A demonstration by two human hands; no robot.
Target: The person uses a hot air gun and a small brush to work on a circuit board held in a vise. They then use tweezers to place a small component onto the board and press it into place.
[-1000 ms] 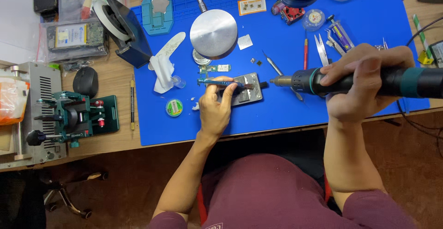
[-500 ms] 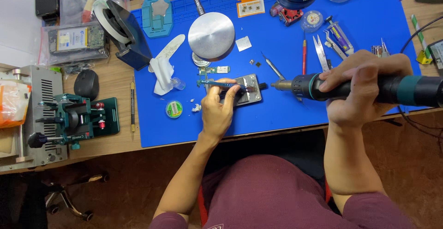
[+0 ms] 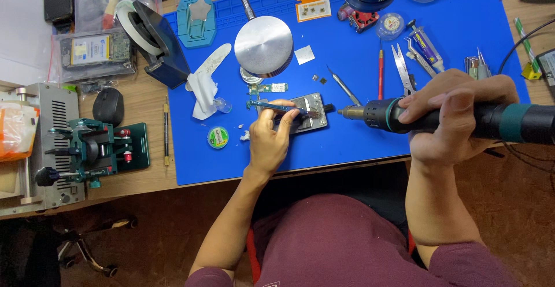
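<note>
The left hand (image 3: 270, 139) rests on the blue mat (image 3: 324, 142) near the front edge of the counter (image 3: 144, 174), its grip pinching thin tweezers (image 3: 283, 108) whose tips lie over a small metal holder (image 3: 312, 113). The right hand (image 3: 457, 116) is wrapped in a closed grip around a dark hot-air tool (image 3: 404, 116) with a green band, held level, its metal nozzle pointing left at the holder and just beside it. Behind the holder stands a round silver disc (image 3: 263, 45) on a bendy arm. A small green roll (image 3: 218, 137) lies left of the left hand. Cutters (image 3: 403, 67) and a red pen (image 3: 380, 73) lie toward the mat's back right.
</note>
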